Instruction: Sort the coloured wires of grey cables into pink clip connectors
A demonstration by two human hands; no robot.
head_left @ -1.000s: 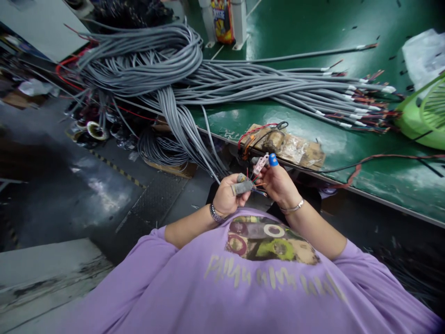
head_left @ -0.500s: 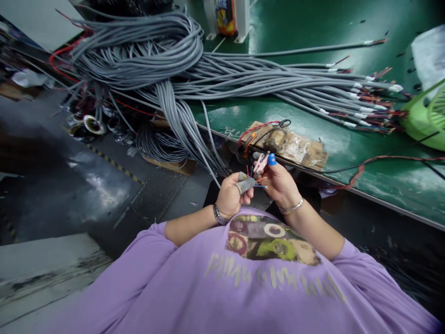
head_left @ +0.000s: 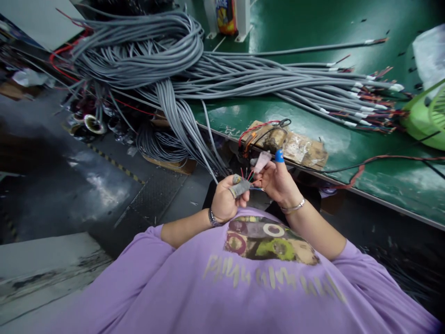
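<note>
Between the thumb and fingers of my left hand (head_left: 229, 195) is a cable end with thin coloured wires (head_left: 249, 176) fanned out of it. Worn grey wraps cover that thumb and index finger. My right hand (head_left: 280, 183) is just to the right, its thumb with a blue cover raised away from the curled fingers. A small pale pink tool (head_left: 262, 161) sits at those fingers, blurred; its exact kind is unclear. The right fingertips are close to the orange and blue wires, but whether they touch is hard to see.
Bundled grey cables (head_left: 139, 55) lie across the green table (head_left: 306, 28), their stripped ends pointing toward a green basket (head_left: 426, 116). At the table's near edge is a stained wooden block (head_left: 299, 148) with red and black leads. More cable coils (head_left: 163, 146) sit below.
My right thumb has lifted off the pink tool, which has turned and now shows a broader face. My left hand has shifted slightly left with the wires.
</note>
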